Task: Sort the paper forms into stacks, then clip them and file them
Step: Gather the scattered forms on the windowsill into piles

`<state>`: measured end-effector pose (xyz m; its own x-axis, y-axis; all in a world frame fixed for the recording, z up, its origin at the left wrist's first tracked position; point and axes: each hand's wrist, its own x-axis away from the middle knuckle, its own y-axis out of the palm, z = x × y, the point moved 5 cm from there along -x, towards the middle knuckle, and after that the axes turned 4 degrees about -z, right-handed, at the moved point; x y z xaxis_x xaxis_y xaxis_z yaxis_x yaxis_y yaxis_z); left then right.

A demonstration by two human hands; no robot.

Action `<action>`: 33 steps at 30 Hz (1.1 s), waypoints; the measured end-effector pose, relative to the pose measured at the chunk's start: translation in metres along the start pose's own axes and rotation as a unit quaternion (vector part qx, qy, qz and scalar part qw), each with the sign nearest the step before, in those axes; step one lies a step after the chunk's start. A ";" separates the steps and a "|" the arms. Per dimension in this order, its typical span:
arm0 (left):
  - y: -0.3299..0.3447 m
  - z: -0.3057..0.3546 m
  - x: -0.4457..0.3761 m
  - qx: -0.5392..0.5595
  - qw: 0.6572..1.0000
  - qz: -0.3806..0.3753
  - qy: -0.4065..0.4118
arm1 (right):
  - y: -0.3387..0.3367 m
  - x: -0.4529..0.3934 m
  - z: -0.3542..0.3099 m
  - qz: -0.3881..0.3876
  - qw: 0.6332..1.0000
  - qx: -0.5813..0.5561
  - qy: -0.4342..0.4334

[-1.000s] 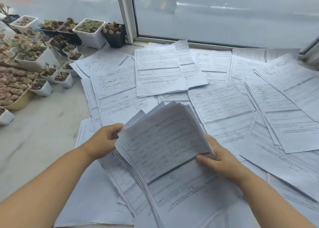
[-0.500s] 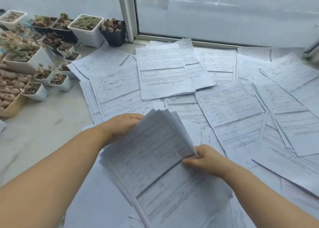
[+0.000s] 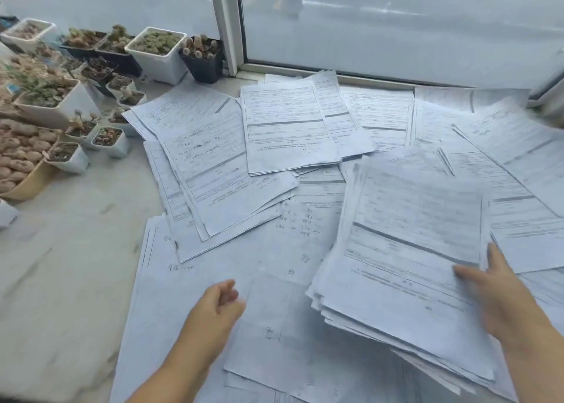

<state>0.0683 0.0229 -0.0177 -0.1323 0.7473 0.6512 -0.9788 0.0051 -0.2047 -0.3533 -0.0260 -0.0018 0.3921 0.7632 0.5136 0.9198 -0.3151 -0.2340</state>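
Right hand [image 3: 500, 299] at the right edge of a thick stack [image 3: 406, 268] of printed forms, thumb on the top sheet and the other fingers along and under the edge, so pinching it there; blurred, so the exact finger lie hard to read. Stack tilted, its near corners fanned out, lying low on the right over other sheets. Left hand [image 3: 218, 303] apart from the stack, holding nothing, fingers loosely curled above large sheets [image 3: 213, 280] with handwritten marks that cover the near middle of the sill [image 3: 70, 250]. Beyond these, loose forms spread over the pale marbled surface up to the window [image 3: 396, 21]: one pile [image 3: 287, 128] near the window frame, squarely face up; an overlapping slanted pile [image 3: 213, 171] to its left; more sheets [image 3: 518, 164] fanned across the far right, partly under the held stack. Along the left, a cluster of small pots [image 3: 106, 138] with succulents, white and dark, just beside the leftmost forms; a bigger white pot [image 3: 158, 52] and a black pot [image 3: 203, 58] by the window frame; a tan bowl [image 3: 27, 183] of rounded pinkish plants at the left edge. No clip visible on any pile; print too small to read.
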 end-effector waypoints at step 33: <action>0.030 -0.013 -0.007 -0.020 0.983 -0.165 -0.073 | 0.128 0.071 0.064 -0.190 0.977 0.067 0.064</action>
<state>0.0421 0.0267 -0.0380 0.1680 0.5967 0.7846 -0.9656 0.2598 0.0092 -0.2091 0.0239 -0.0482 0.0288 0.7312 0.6816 0.9923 0.0612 -0.1076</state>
